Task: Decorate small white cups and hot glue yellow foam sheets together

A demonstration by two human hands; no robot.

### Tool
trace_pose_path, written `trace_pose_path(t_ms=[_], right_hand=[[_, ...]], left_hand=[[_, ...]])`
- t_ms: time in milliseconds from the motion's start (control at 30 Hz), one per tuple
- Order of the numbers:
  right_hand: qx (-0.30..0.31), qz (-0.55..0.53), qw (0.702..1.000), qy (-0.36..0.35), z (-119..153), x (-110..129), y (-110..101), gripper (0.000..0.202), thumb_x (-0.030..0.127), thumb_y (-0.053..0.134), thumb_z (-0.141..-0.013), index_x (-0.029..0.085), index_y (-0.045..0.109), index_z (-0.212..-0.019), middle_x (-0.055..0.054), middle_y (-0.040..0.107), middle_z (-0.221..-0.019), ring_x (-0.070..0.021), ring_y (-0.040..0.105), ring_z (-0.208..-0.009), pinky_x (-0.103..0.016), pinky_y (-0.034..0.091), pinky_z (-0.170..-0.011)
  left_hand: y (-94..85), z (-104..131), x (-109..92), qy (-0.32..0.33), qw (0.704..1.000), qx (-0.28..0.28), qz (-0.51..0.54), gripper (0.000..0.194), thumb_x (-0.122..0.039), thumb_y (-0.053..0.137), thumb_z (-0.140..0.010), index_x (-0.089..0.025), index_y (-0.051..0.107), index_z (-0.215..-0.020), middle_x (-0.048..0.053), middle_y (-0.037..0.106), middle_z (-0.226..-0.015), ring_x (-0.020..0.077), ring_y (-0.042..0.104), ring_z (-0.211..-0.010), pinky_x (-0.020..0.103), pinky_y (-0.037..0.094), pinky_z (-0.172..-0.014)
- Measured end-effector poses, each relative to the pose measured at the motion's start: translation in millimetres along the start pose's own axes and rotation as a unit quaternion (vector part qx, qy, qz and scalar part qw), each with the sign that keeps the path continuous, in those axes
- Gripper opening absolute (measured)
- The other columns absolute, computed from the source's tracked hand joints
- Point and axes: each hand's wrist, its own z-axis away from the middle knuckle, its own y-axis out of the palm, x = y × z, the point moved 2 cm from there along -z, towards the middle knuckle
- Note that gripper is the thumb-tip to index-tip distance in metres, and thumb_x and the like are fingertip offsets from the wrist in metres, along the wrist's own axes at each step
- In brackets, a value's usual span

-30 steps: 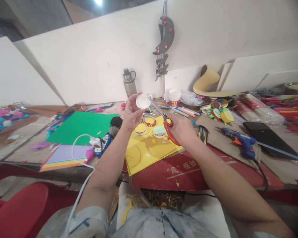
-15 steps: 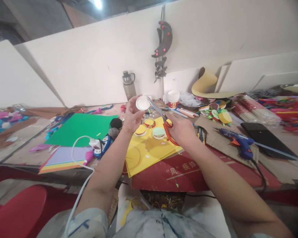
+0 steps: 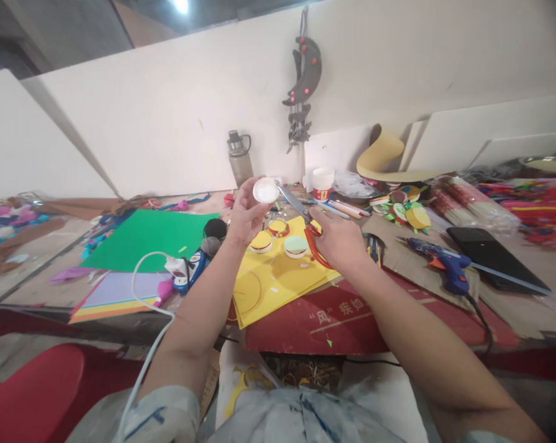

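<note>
A small round white piece [image 3: 265,191], like a shallow cup bottom, is pinched in my left hand [image 3: 246,215] above the table. My right hand [image 3: 340,240] grips the orange-red handles of a pair of scissors [image 3: 296,202]. The blade tips are at the right rim of the white piece; whether they touch it I cannot tell. Beneath my hands, yellow sheets [image 3: 259,301] bear a round piece with a yellow top [image 3: 261,241], one with a pale green top [image 3: 296,246] and a red-edged yellow one [image 3: 278,228].
A green sheet [image 3: 153,240] and a power strip [image 3: 188,274] with a white cable are on the left. Behind stand a bottle [image 3: 241,161] and a paper cup [image 3: 322,184]. A blue glue gun [image 3: 453,271] and a black phone [image 3: 494,258] lie to the right.
The view has shifted very slightly. Both hands keep nearly the same pose, with the white piece and scissors still held.
</note>
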Motion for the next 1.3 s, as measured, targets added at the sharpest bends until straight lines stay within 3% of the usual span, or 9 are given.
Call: trace_pose_path(t_ms=[367, 567, 733, 833, 900, 967, 1067, 1300], right_hand=[[0.006, -0.017, 1.0, 0.0, -0.3, 0.0, 0.4, 0.041, 0.025, 0.047, -0.1, 0.022, 0.067, -0.136, -0.015, 0.078, -0.117, -0.0332, 0.073, -0.101, -0.037, 0.049, -0.077], [-0.012, -0.115, 0.993, -0.003, -3.9, -6.5, 10.4, 0.04, 0.018, 0.051, -0.094, 0.02, 0.071, -0.128, -0.013, 0.079, -0.112, -0.0289, 0.071, -0.105, -0.034, 0.051, -0.087], [-0.069, -0.265, 0.96, -0.059, -11.4, -14.0, 21.3, 0.033, 0.022, 0.056, -0.089, 0.017, 0.074, -0.116, -0.01, 0.078, -0.106, -0.024, 0.069, -0.094, -0.032, 0.051, -0.084], [-0.074, -0.328, 0.939, -0.072, -13.1, -14.5, 24.0, 0.03, 0.035, 0.06, -0.09, 0.016, 0.074, -0.108, -0.006, 0.074, -0.085, -0.019, 0.061, -0.071, -0.03, 0.047, -0.071], [-0.047, -0.349, 0.934, -0.06, -12.6, -13.8, 24.5, 0.034, 0.048, 0.062, -0.09, 0.017, 0.074, -0.098, -0.001, 0.064, -0.067, -0.0159, 0.051, -0.059, -0.028, 0.041, -0.062], [-0.001, -0.367, 0.929, -0.055, -11.2, -12.5, 23.7, 0.04, 0.057, 0.063, -0.09, 0.018, 0.072, -0.091, 0.002, 0.057, -0.061, -0.0145, 0.048, -0.055, -0.028, 0.038, -0.059], [0.072, -0.349, 0.933, -0.053, -8.5, -10.4, 19.9, 0.04, 0.058, 0.066, -0.089, 0.019, 0.075, -0.094, 0.0, 0.063, -0.066, -0.0151, 0.054, -0.058, -0.027, 0.038, -0.059], [0.232, -0.127, 0.958, -0.109, 3.9, 4.7, 12.9, 0.032, 0.046, 0.076, -0.09, 0.02, 0.079, -0.109, -0.011, 0.08, -0.096, -0.0242, 0.073, -0.088, -0.027, 0.041, -0.069]], left_hand=[[-3.3, -0.8, -0.3, -0.03, 0.999, -0.002, 0.023, 0.066, -0.038, 0.094, -0.066, -0.03, 0.068, -0.126, 0.007, 0.068, -0.137, 0.0295, 0.058, -0.139, 0.042, 0.053, -0.114], [-5.7, 0.2, -3.2, -0.044, 0.999, -0.005, 0.027, 0.06, -0.042, 0.084, -0.077, -0.027, 0.064, -0.132, 0.009, 0.067, -0.138, 0.0315, 0.058, -0.14, 0.039, 0.059, -0.107], [3.8, 2.6, -15.3, -0.043, 0.997, -0.007, 0.065, 0.063, -0.04, 0.081, -0.074, -0.028, 0.062, -0.133, 0.011, 0.065, -0.143, 0.0319, 0.063, -0.134, 0.036, 0.063, -0.093], [12.8, 5.8, -23.4, -0.063, 0.99, -0.033, 0.119, 0.061, -0.036, 0.077, -0.073, -0.027, 0.065, -0.132, 0.011, 0.07, -0.134, 0.0263, 0.071, -0.117, 0.029, 0.061, -0.08], [16.9, 7.6, -27.5, -0.084, 0.984, -0.052, 0.15, 0.056, -0.036, 0.072, -0.076, -0.025, 0.066, -0.13, 0.011, 0.074, -0.126, 0.0239, 0.073, -0.106, 0.027, 0.059, -0.074], [18.6, 8.3, -30.1, -0.108, 0.976, -0.074, 0.173, 0.051, -0.039, 0.065, -0.081, -0.023, 0.068, -0.129, 0.011, 0.076, -0.119, 0.0223, 0.074, -0.096, 0.028, 0.058, -0.071], [16.7, 6.8, -32.2, -0.135, 0.966, -0.109, 0.193, 0.047, -0.041, 0.053, -0.089, -0.022, 0.067, -0.13, 0.01, 0.078, -0.108, 0.0188, 0.073, -0.081, 0.028, 0.056, -0.067], [-1.9, -3.3, -31.3, -0.138, 0.949, -0.184, 0.215, 0.046, -0.036, 0.036, -0.097, -0.015, 0.068, -0.125, 0.009, 0.079, -0.085, 0.016, 0.071, -0.066, 0.023, 0.049, -0.055]])
